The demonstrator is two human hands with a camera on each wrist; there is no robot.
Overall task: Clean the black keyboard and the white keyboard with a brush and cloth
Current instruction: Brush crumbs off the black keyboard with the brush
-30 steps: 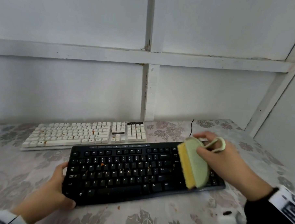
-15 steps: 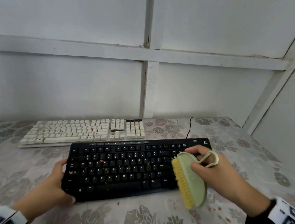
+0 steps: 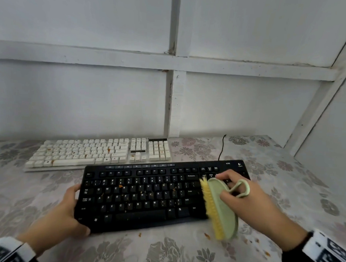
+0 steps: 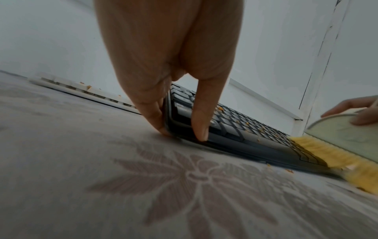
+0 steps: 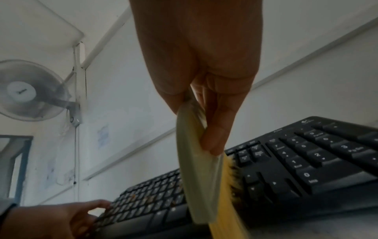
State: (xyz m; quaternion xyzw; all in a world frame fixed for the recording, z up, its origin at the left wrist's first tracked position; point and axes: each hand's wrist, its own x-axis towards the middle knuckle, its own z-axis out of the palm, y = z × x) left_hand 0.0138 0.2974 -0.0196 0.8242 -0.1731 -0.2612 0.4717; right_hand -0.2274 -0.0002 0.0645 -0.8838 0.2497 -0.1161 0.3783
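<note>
The black keyboard (image 3: 145,195) lies on the flowered tablecloth with orange crumbs among its letter keys. My left hand (image 3: 73,209) pinches its left front corner, thumb on top (image 4: 200,129) and fingers along the side edge. My right hand (image 3: 225,187) grips a green brush (image 3: 222,210) with yellow bristles (image 4: 319,150). The brush stands on edge across the keyboard, just right of the Enter column, and its lower end hangs over the front edge. The bristles face left and touch the keys (image 5: 233,177). Behind lies the white keyboard (image 3: 99,153), also speckled with crumbs. No cloth is in view.
Orange crumbs (image 3: 206,235) lie on the tablecloth (image 3: 182,254) in front of the black keyboard. A thin black cable (image 3: 222,148) runs from behind the keyboard toward the white panelled wall (image 3: 90,99). A wall fan (image 5: 30,90) hangs high on the left.
The brush has swept from the number pad leftward and toward me, and now hangs over the front edge. Crumbs have landed on the cloth. My left hand keeps its hold.
</note>
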